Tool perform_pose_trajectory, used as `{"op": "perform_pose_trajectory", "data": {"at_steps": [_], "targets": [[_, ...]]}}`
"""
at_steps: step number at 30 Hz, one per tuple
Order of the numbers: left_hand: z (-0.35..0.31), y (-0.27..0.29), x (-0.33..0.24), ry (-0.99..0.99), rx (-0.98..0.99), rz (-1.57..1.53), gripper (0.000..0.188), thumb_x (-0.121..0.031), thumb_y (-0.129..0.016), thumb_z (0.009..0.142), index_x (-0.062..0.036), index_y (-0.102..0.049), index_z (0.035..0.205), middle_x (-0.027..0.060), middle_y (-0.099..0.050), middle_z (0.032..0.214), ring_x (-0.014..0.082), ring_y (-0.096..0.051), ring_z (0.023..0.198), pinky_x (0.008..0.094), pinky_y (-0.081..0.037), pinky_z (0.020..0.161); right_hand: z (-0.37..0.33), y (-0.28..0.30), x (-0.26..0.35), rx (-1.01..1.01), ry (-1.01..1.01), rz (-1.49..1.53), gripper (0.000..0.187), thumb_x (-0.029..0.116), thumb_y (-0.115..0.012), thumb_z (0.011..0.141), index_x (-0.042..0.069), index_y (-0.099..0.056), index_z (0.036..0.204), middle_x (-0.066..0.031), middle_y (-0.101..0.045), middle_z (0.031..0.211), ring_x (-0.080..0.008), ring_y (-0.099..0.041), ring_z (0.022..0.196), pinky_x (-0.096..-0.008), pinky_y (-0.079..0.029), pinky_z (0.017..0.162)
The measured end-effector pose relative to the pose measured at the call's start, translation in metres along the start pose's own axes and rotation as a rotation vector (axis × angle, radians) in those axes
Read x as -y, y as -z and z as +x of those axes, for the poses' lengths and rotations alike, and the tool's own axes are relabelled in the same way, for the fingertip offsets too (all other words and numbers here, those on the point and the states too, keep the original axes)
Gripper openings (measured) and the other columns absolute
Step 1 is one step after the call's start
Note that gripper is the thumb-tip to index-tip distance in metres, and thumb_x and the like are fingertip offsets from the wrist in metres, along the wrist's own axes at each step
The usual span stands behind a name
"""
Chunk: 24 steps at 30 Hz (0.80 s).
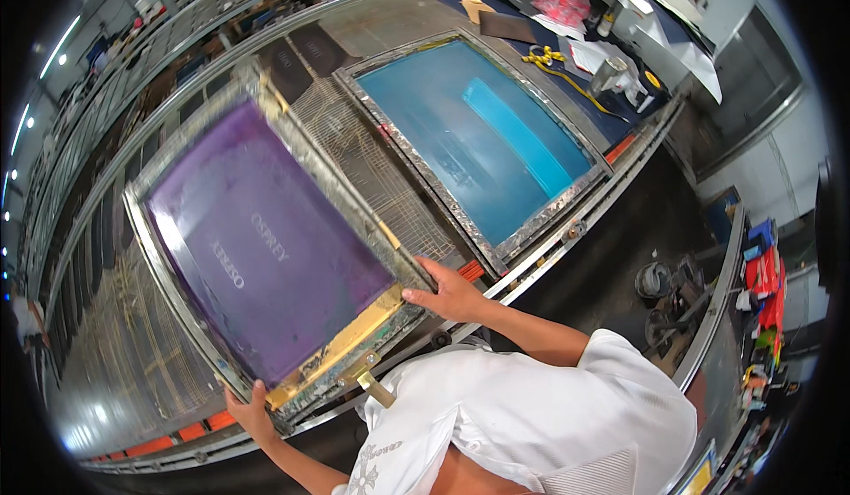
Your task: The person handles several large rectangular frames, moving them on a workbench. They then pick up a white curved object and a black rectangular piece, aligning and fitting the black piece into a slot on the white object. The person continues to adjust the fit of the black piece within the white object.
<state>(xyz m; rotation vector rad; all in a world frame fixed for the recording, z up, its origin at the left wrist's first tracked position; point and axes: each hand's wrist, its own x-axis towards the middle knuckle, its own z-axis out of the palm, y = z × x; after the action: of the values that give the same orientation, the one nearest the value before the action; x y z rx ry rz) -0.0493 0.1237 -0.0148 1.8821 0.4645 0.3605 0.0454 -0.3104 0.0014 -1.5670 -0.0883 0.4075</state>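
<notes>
Both of my hands hold a screen-printing frame with purple mesh (266, 229) by its near end. At its near left corner, my left hand (252, 413) is closed on the edge, thumb on top. My right hand (450, 293) grips the near right corner, its thumb resting on the rim and its other fingers partly hidden. Pale lettering shows on the mesh, and yellowish tape and a metal bracket (376, 387) sit along the near side. The frame is tilted over the long printing table (115, 353); whether it touches the table I cannot tell.
Right of it lies a second screen frame with blue mesh (425, 114) and a bright blue ink strip. Dark printed pieces (314, 48) lie beyond. A dark blue surface (567, 79) at the far right carries yellow scissors (543, 56), papers and a red plastic bag (562, 2). A metal rail (531, 269) runs along the near edge.
</notes>
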Motion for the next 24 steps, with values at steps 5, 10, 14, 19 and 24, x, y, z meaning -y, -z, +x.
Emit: {"op": "perform_pose_trajectory", "data": {"at_steps": [5,10,14,19,24], "targets": [[-0.004,0.002,0.015,0.096,0.054,0.059,0.048,-0.023,-0.08,0.084,0.0042,-0.06,0.118,0.0071,-0.063,0.106,0.018,-0.055,0.094,0.0334,-0.045,0.088,0.004,-0.001,-0.023,0.022,-0.056,-0.117,0.084,0.042,-0.07,0.095,-0.006,-0.032,0.152,-0.0197,-0.05,0.144,-0.0229,-0.045,0.136,-0.0355,-0.035,0.113],[-0.007,-0.003,0.014,0.116,0.076,0.035,0.039,-0.022,-0.078,0.087,0.0036,-0.062,0.112,0.005,-0.063,0.101,0.0153,-0.054,0.089,0.031,-0.044,0.084,0.01,0.0,-0.033,-0.001,-0.105,-0.266,0.099,0.057,-0.069,0.09,-0.007,-0.028,0.154,-0.0199,-0.063,0.101,-0.0174,-0.052,0.072,-0.0338,-0.044,0.064],[-0.011,-0.006,0.012,0.11,0.066,0.032,0.039,-0.024,-0.078,0.088,0.0038,-0.063,0.11,0.004,-0.063,0.1,0.0143,-0.053,0.088,0.0303,-0.044,0.083,0.009,0.005,-0.024,0.057,-0.2,-0.242,0.097,0.053,-0.069,0.092,-0.007,-0.027,0.154,-0.0226,-0.055,0.128,-0.02,-0.056,0.098,-0.0321,-0.046,0.082],[-0.009,-0.003,0.015,0.108,0.048,0.046,0.039,-0.025,-0.078,0.088,0.0033,-0.062,0.11,0.004,-0.063,0.1,0.0141,-0.053,0.088,0.0304,-0.044,0.083,0.011,0.005,-0.023,0.069,-0.189,-0.255,0.093,0.048,-0.069,0.094,-0.007,-0.026,0.155,-0.0244,-0.05,0.145,-0.0234,-0.054,0.121,-0.0336,-0.045,0.097],[-0.006,-0.001,0.022,0.091,0.059,0.022,0.036,-0.025,-0.077,0.089,0.0025,-0.063,0.107,0.0036,-0.063,0.098,0.013,-0.052,0.087,0.0292,-0.044,0.081,0.01,0.003,-0.029,0.066,-0.171,-0.21,0.087,0.046,-0.068,0.095,-0.005,-0.029,0.154,-0.022,-0.051,0.145,-0.0254,-0.051,0.13,-0.0356,-0.041,0.105]]}}
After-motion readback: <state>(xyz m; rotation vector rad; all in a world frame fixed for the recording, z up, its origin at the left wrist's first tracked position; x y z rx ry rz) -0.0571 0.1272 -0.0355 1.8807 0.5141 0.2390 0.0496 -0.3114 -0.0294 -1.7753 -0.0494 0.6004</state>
